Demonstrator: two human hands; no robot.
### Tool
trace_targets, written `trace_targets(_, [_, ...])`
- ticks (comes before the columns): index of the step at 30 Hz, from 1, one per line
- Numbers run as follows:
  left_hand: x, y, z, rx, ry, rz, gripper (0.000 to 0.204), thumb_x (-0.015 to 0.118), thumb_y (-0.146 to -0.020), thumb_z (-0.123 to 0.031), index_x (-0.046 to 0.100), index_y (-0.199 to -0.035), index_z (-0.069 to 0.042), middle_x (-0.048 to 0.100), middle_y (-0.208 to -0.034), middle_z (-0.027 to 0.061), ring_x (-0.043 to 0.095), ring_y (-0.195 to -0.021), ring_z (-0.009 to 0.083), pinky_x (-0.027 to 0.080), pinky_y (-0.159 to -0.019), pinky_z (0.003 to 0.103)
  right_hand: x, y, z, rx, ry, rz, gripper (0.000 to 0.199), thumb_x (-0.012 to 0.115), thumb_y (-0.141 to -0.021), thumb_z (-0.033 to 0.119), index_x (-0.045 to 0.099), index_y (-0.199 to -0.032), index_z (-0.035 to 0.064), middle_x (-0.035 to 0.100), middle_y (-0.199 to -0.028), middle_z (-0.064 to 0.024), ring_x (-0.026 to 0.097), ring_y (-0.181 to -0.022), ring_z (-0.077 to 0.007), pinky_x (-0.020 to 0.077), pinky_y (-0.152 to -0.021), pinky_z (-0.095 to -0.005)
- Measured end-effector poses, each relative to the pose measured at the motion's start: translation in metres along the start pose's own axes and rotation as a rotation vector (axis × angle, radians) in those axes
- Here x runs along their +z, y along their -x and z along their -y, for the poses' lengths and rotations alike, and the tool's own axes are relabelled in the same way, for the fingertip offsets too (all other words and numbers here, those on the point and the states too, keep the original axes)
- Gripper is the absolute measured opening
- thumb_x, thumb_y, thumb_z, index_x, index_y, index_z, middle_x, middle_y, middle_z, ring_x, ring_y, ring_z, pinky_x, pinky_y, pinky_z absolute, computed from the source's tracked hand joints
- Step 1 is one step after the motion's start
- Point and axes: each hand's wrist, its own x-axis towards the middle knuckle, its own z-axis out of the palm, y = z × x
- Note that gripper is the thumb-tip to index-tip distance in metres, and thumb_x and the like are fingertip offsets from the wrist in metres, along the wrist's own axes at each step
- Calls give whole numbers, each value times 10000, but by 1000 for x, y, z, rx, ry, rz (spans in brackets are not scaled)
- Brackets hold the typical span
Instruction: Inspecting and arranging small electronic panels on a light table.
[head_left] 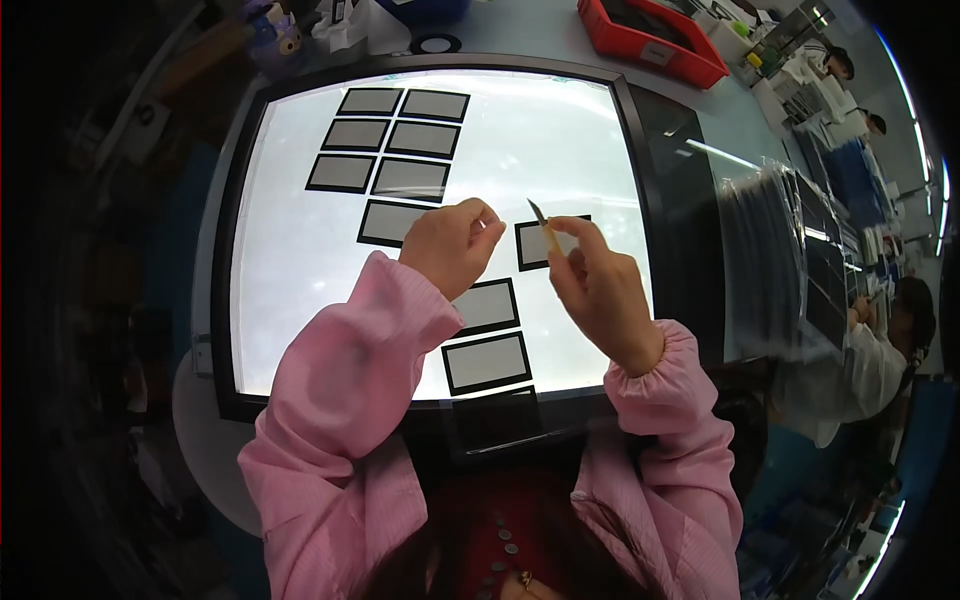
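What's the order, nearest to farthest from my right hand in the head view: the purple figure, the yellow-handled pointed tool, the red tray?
From your right hand:
1. Yellow-handled pointed tool: held in its fingers.
2. Red tray: beyond the lit panel's far edge, toward the right.
3. Purple figure: beyond the far left corner.

The pink sleeves (345, 345) are matt, wrinkled cloth. I see a metal blade on the knife (545, 228), a smooth, glossy light panel (300, 270) and a red tray (690, 68) of shiny plastic.
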Motion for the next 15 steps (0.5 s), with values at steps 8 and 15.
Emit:
trace_targets(8, [3, 8, -4, 35, -55, -83, 116, 627, -941, -208, 654, -953, -96, 659, -672, 42, 630, -589, 181, 475, -560, 328, 17, -5, 7, -10, 24, 43, 301, 636, -920, 20, 572, -1213, -17, 621, -603, -90, 627, -502, -175, 476, -494, -283])
trace_targets(15, [7, 7, -3, 59, -94, -107, 107, 621, -944, -197, 651, -949, -94, 675, -684, 56, 661, -605, 206, 491, -571, 337, 19, -3, 7, -16, 14, 16, 302, 643, -910, 3, 581, -1205, -15, 592, -571, -73, 584, -464, -158, 437, -467, -276])
